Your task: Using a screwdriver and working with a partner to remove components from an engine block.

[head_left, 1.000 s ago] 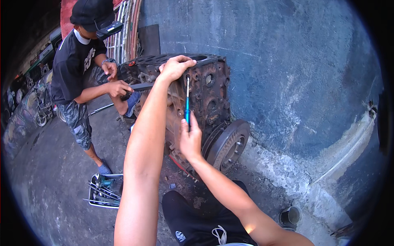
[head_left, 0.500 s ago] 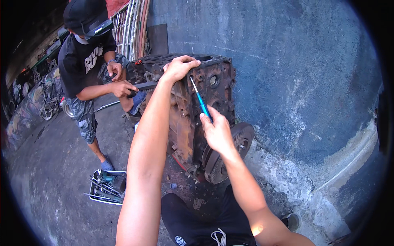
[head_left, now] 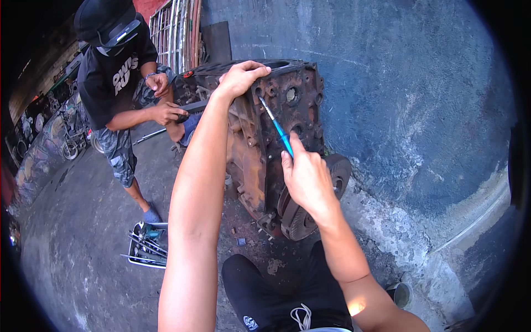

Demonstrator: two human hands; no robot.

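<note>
The left hand [head_left: 241,77] reaches up with the arm straight, its grip clamped over the top edge of the rusty engine block [head_left: 260,149]; just below, the right hand [head_left: 307,180] pinches a blue-handled screwdriver [head_left: 276,128], tip against the block's face; the tip itself is hard to make out.

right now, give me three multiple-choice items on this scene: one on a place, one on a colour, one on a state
1. Where does the left hand rest?
A. on the engine block's top edge
B. on the tool tray
C. on the wall

2. What colour is the screwdriver's handle?
A. red
B. blue
C. yellow

3. How is the right hand?
A. open and empty
B. flat on the floor
C. closed on the screwdriver

Key: 1 A, fingers grip the block's upper rim; 2 B, the handle shows blue; 3 C, fingers wrap the handle.
</note>
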